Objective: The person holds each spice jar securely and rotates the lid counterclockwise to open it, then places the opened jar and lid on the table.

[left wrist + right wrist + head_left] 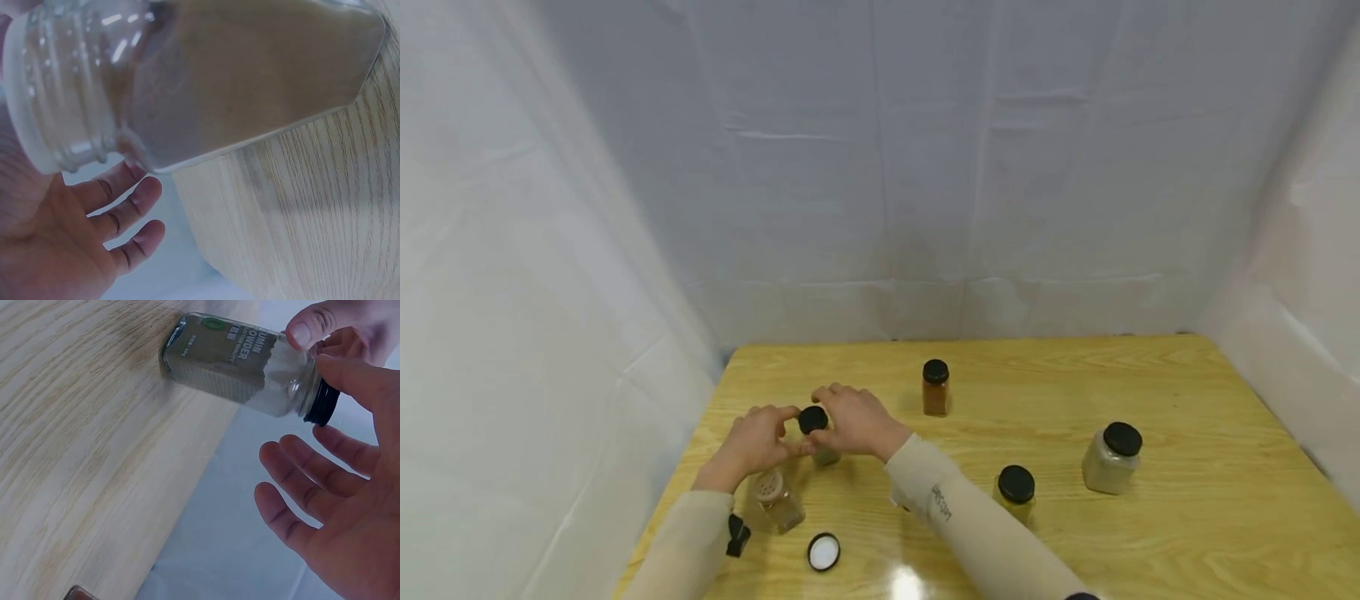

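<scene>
A cumin powder jar (219, 359) stands upright on the table between my hands, its black lid (813, 419) on. My left hand (756, 442) holds it near the shoulder with thumb and index finger; the other fingers spread loosely in the left wrist view. My right hand (856, 421) has its thumb and index finger about the lid, remaining fingers apart from the jar. Beside my left wrist stands a lidless jar of brown powder (269, 69) with a perforated shaker top (769, 486). A loose black lid (823, 552) lies white inside up in front.
A jar of reddish spice (936, 393) stands behind my right hand. A yellowish jar (1015, 493) is beside my right forearm, and a wider pale jar (1108, 463) stands farther right. A small black object (738, 535) is by my left sleeve. White sheets (880, 167) surround the wooden table (1187, 533).
</scene>
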### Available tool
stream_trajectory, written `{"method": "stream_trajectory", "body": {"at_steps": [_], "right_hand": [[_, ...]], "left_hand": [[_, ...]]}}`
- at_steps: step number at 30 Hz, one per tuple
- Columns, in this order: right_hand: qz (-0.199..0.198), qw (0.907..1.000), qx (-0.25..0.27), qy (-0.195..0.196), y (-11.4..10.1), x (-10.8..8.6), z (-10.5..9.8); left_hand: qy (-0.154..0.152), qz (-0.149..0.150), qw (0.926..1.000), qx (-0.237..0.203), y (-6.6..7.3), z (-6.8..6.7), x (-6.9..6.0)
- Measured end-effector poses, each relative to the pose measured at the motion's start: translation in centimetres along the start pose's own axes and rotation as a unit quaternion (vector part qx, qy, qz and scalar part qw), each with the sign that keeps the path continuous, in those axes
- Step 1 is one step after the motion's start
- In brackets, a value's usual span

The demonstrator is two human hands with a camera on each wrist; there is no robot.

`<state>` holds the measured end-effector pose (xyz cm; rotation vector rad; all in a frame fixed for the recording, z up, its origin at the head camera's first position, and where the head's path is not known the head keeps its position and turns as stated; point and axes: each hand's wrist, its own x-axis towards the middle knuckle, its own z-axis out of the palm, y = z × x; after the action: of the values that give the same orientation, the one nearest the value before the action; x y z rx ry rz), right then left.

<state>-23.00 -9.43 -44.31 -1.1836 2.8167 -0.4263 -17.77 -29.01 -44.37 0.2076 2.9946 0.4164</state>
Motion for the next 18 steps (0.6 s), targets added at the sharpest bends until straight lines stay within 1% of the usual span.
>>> {"method": "stream_trajectory", "body": {"at_steps": [4, 9, 15, 18], "right_hand": [[0.010, 0.9998, 0.014, 0.000, 0.43, -0.22, -0.23], [0.000, 1.0000, 0.009, -0.003, 0.67, -0.18, -0.44], [-0.004, 0.9998, 0.011, -0.015, 0.28, -0.16, -0.29], [-0.014, 0.9998, 0.007, -0.009, -0.01, -0.05, -0.16]], "left_hand": [[0.001, 0.002, 1.0000, 0.004, -0.07, 0.07, 0.06], [0.000, -0.004, 1.0000, -0.002, -0.18, 0.05, -0.02], [-0.006, -0.008, 0.9999, -0.009, 0.07, 0.02, -0.06], [-0.004, -0.008, 0.9999, -0.012, 0.11, 0.07, 0.00]]}}
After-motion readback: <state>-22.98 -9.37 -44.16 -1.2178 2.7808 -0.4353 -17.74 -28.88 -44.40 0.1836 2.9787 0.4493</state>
